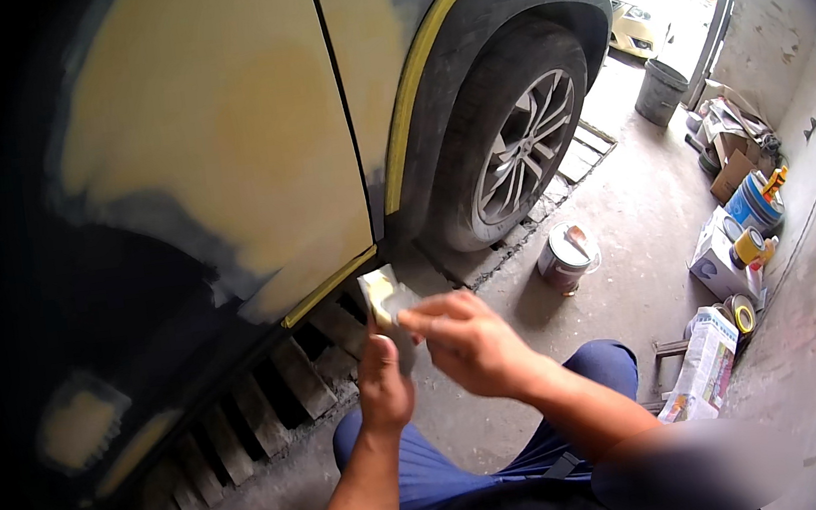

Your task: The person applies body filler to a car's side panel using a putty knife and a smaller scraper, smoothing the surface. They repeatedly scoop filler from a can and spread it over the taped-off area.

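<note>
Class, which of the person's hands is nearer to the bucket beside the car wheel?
Right: the right hand is below and left of the bucket in view; the left hand, farther left.

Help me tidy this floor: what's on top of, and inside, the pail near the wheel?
The pail has a pale lid-like top bearing a reddish-brown patch or flat piece; I can't tell which. That top hides the inside.

It's an auto wkshp: patched car (285, 148) (w/ yellow tape (406, 89)), tins (567, 265), bucket (661, 93).
</note>
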Demonstrator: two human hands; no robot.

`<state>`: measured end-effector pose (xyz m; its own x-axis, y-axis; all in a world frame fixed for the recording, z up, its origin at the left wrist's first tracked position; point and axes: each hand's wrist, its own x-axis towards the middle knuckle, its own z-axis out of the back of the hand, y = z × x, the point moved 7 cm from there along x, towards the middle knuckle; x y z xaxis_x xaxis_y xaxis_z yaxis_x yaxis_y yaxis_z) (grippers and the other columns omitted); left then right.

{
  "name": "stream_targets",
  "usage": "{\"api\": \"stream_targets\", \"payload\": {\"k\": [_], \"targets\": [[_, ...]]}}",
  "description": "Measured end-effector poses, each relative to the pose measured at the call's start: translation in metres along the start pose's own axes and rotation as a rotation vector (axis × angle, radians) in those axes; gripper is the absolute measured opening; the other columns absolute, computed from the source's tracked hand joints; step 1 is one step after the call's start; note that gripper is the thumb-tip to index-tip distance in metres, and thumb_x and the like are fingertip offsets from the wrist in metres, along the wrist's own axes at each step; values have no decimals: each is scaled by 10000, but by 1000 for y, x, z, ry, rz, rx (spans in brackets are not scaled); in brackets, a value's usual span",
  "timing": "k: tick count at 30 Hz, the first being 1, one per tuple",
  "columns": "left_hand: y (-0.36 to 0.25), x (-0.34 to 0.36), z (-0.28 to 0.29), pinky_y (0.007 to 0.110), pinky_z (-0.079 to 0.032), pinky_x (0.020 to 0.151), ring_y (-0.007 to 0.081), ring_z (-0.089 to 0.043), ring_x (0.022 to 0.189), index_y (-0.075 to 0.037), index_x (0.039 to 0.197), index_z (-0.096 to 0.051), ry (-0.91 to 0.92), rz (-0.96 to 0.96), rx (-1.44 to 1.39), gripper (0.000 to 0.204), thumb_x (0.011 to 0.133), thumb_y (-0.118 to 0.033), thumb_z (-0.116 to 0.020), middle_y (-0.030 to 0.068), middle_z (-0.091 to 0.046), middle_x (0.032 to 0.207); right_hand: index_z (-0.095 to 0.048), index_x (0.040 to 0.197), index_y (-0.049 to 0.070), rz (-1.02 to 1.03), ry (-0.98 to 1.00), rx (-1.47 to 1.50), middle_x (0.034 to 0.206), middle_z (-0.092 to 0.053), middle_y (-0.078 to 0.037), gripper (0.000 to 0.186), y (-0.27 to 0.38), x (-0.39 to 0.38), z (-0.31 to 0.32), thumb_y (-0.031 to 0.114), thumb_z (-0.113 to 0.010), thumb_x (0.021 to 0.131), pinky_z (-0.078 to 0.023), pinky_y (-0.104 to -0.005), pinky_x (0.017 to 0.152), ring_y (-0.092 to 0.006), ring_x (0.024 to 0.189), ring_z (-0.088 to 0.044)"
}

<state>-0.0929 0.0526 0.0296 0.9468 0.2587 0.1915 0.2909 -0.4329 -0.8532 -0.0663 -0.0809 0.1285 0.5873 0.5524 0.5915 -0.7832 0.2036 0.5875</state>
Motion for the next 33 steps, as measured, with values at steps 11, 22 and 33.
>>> {"api": "stream_targets", "payload": {"k": [11,22,33], "targets": [[-16,-25,-21,592,-555,764,511,-476,1206,-27,1442,-309,595,572,-725,708,939,-489,-498,270,-439,1365,-670,1146,117,281,159,122,1150,-611,-103,575,9,10,37,-119,-608,625,-497,-401,880,-322,1028,-565],[-19,-3,-31,442,-446,999,299,-487,1252,-25,1422,-341,229,137,-240,799,904,-617,-481,152,-476,1372,-423,1302,4,-637,161,992,1085,-629,-125,444,-67,-77,-10,34,-606,899,-477,-295,887,-155,1008,-597],[-18,-10,-18,431,-557,796,361,-626,1032,36,1351,-424,363,454,-303,586,973,-408,-484,217,-565,1231,-587,1160,9,49,73,801,1178,-600,-140,365,-28,-7,65,-81,-619,808,-476,-357,907,-233,1070,-595]]}}
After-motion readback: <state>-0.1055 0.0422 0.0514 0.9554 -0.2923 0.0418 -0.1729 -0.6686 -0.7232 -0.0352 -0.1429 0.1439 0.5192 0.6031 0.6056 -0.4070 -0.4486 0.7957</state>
